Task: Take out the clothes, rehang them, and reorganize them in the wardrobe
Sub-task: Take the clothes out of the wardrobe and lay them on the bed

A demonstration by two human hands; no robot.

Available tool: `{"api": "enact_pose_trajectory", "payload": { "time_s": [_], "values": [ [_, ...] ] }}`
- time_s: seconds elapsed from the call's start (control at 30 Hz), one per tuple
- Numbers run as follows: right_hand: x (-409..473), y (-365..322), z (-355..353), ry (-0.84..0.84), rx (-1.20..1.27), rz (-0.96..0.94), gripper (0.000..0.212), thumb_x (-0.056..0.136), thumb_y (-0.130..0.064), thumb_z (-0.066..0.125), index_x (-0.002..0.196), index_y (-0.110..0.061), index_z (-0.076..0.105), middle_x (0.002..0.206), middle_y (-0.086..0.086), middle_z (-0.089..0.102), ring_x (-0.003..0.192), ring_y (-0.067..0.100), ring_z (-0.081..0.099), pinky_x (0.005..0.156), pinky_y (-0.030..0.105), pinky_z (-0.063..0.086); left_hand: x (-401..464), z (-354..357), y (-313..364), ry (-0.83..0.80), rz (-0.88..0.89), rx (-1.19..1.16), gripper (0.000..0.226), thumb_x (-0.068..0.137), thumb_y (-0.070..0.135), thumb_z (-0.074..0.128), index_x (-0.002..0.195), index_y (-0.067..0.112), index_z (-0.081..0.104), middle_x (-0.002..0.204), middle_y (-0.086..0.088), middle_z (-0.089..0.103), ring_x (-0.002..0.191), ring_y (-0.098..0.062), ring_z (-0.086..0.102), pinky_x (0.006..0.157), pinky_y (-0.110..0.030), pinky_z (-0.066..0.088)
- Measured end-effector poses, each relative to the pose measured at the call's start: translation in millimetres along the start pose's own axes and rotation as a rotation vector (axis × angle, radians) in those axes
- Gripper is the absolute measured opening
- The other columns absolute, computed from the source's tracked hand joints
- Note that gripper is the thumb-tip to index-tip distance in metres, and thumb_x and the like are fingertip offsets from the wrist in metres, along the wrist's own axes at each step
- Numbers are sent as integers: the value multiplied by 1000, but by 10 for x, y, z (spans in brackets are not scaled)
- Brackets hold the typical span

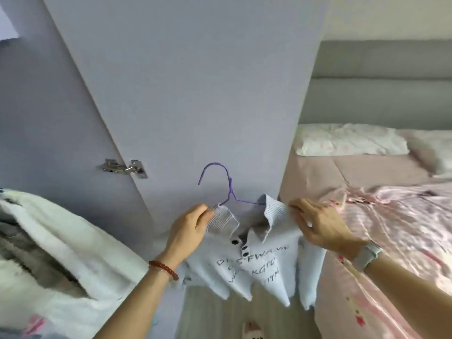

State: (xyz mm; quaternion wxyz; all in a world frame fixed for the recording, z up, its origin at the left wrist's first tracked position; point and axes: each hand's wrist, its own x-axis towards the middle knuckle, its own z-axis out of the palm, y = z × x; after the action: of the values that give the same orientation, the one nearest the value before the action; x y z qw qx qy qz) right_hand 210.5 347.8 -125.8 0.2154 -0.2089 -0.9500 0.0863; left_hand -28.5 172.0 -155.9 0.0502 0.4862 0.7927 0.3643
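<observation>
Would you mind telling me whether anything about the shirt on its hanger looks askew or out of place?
Yes: the pale blue shirt sits crooked on the purple hanger, whose hook leans left. The left hand grips the left collar flap, and the right hand pinches the right shoulder.

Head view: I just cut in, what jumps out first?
Dead centre, a pale blue collared top with dark lettering hangs on a purple wire hanger, with the left hand and right hand gripping it at either shoulder. Behind stands the open lilac wardrobe door; shiny pink fabric sprawls over the bed at right.
</observation>
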Motion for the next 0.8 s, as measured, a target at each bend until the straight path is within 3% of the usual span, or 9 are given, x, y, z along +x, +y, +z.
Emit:
{"api": "enact_pose_trajectory", "payload": {
  "time_s": [0.07, 0.17, 0.27, 0.37, 0.57, 0.7, 0.8],
  "values": [
    [-398, 155, -198, 12, 68, 138, 34, 84, -23, 48, 114, -11, 57, 98, 5, 65, 87, 23, 65, 70, 36, 53, -58, 317, 335, 8, 10, -52, 24, 91, 27, 55, 73, 12, 54, 47, 10, 40, 53, -16, 38, 53, -29, 27],
    [-895, 288, -444, 66, 80, 253, 57, 87, -51, 35, 130, -15, 47, 122, 9, 59, 111, 25, 56, 89, 39, 47, -29, 624, 795, -35, 82, -134, 27, 88, 37, 58, 74, 14, 60, 43, 12, 43, 51, -18, 41, 52, -27, 29],
    [-1160, 406, -618, 141, 26, 316, 58, 85, -53, 46, 131, -19, 47, 122, 11, 60, 93, 26, 65, 73, 39, 55, 48, 850, 1227, -70, 152, -149, 37, 80, 47, 48, 76, 13, 62, 54, 6, 56, 58, -25, 53, 55, -29, 37],
    [-1421, 642, -693, 244, -33, 368, 46, 80, -40, 60, 119, -17, 60, 93, 5, 71, 63, 18, 65, 51, 26, 52, 119, 1221, 1661, -95, 256, -101, 30, 84, 44, 55, 77, 16, 63, 63, -2, 63, 63, -29, 56, 56, -28, 36],
    [-2190, 1541, -837, 446, 46, 724, 16, 81, -18, 68, 93, -7, 71, 81, 5, 73, 60, 16, 64, 57, 24, 51, 297, 2369, 2608, -295, 357, -116, 20, 87, 32, 59, 81, 15, 66, 72, -1, 66, 69, -26, 60, 55, -27, 38],
    [-2770, 2429, -1149, 558, 93, 978, 14, 85, -20, 63, 93, -11, 70, 78, 5, 71, 58, 14, 56, 54, 23, 39, 478, 3387, 3559, -334, 448, -116, 21, 87, 31, 61, 86, 12, 68, 87, -4, 70, 80, -26, 61, 63, -27, 39],
    [-3204, 3063, -1411, 689, 51, 1144, 15, 85, -23, 63, 88, -9, 70, 76, 10, 70, 64, 25, 60, 57, 34, 44, 590, 4182, 4363, -373, 551, -131, 18, 86, 29, 63, 85, 12, 69, 90, -4, 70, 85, -25, 59, 74, -28, 34]
  ]
}}
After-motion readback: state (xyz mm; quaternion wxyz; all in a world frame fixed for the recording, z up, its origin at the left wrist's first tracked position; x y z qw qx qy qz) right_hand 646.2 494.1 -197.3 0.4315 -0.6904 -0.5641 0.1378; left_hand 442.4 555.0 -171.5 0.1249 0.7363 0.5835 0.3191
